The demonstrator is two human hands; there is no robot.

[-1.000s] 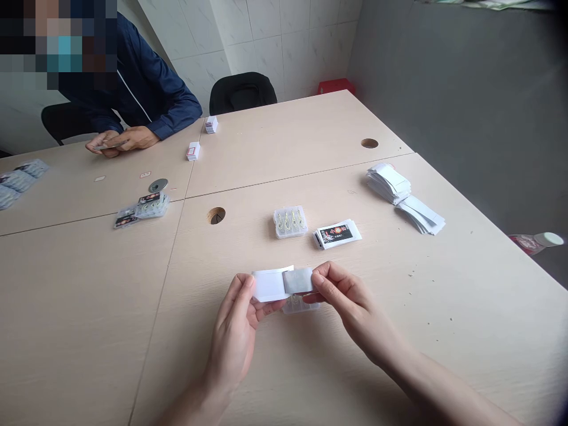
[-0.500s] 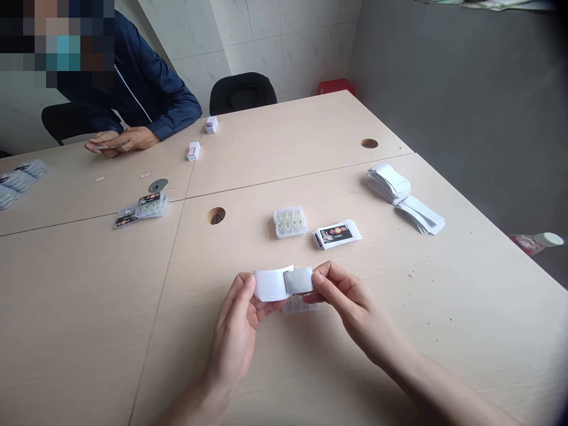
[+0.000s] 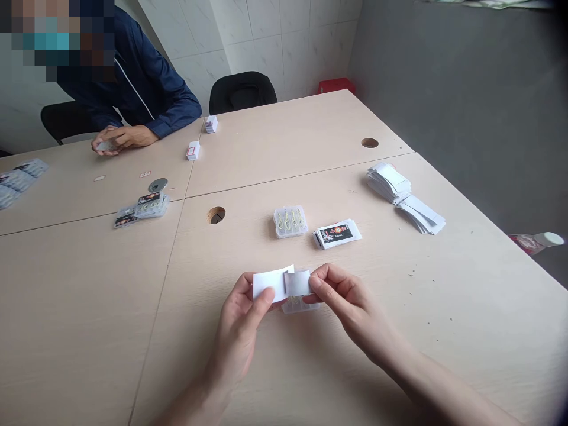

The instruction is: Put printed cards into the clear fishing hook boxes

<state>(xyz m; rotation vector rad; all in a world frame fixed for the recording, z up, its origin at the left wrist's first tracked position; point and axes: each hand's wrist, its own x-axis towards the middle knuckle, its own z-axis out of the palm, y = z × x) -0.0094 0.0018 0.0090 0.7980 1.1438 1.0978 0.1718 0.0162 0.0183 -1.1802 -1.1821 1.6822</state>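
Both my hands hold paper: my left hand point(image 3: 237, 325) pinches a white sheet point(image 3: 265, 280), its thumb having just moved from the edge onto the face, steadying it better, I judge. My right hand point(image 3: 350, 302) grips the end of a greyish strip point(image 3: 300, 284). They partly hide a clear box point(image 3: 302, 307) beneath. Beyond sit a box of small metal pieces point(image 3: 290, 223), printed cards point(image 3: 338, 234) beside it, then white slips point(image 3: 389, 183); farthest, a co-worker's hands point(image 3: 135, 135).

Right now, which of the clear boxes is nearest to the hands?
The box partly hidden behind the held paper; the other boxes lie farther off.
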